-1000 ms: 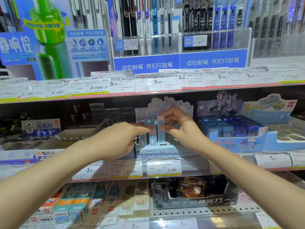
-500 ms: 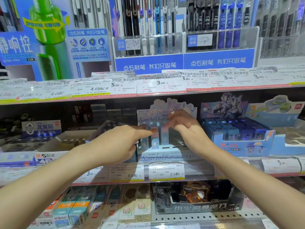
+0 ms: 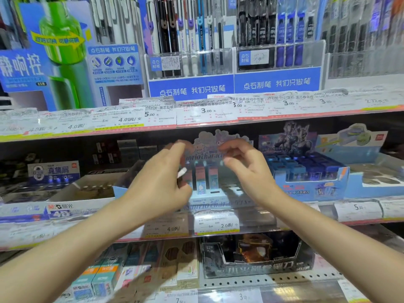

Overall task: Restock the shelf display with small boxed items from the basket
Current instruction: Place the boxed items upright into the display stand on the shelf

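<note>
We see both hands raised in front of the pastel display (image 3: 215,194) on the middle shelf (image 3: 306,217): the left hand (image 3: 159,184) just left of it, the right hand (image 3: 247,169) just right, each with loosely curled fingers gripping nothing, though motion blur softens them. Three small boxes (image 3: 206,178) stand upright in the display, between the two hands and touching neither. A blue tray (image 3: 310,178) of boxes sits right of the display.
</note>
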### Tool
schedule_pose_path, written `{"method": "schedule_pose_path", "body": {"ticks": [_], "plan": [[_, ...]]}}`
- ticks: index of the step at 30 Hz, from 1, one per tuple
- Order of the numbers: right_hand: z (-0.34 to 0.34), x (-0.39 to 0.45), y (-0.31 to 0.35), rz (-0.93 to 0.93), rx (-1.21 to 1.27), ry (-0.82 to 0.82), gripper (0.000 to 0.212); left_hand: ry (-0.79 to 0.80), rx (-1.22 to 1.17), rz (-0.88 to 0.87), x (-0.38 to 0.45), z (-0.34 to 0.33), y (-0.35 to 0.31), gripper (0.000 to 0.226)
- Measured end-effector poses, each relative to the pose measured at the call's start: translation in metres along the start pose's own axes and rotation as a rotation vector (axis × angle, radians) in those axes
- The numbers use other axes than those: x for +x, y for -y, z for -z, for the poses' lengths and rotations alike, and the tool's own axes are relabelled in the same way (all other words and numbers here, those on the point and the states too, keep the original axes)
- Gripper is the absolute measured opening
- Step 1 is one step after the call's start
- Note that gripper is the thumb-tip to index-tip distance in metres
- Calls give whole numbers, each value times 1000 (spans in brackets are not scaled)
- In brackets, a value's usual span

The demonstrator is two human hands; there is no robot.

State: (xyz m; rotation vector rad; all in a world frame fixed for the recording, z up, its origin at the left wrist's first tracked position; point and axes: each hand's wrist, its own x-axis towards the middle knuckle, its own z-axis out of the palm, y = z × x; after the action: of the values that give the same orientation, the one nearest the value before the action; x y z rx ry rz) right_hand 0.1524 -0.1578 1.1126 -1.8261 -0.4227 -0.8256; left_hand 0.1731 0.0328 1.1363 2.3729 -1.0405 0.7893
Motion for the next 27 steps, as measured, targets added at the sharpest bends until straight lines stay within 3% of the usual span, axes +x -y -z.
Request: {"method": "schedule_pose_path", "body": {"ticks": [5,9,11,18,19,23,25,27], "plan": [[-5,-17,39,104,43,211,18,326,-488,210,0,8,-25,43],[-9,-19,46,80,80,273,21,476,-726,277,3,7,-23,66],[-8,-18,50,70,123,278,17,532,-799,265,3,7,-24,67],[-8,-14,52,-57,248,347,14,609,-1008,370,0,16,-24,16],[-6,-13,50,-71,287,323,15,620,-1066,418,0,18,-20,15],[2,-16,43,-27,393,162,14,594,-1262,658,1,25,-4,49],[4,-20,38,58,339,130,19,534,-1355,742,0,26,0,52],[2,-25,34,130,303,132,22,461,-1381,769,-1,25,0,40]]}}
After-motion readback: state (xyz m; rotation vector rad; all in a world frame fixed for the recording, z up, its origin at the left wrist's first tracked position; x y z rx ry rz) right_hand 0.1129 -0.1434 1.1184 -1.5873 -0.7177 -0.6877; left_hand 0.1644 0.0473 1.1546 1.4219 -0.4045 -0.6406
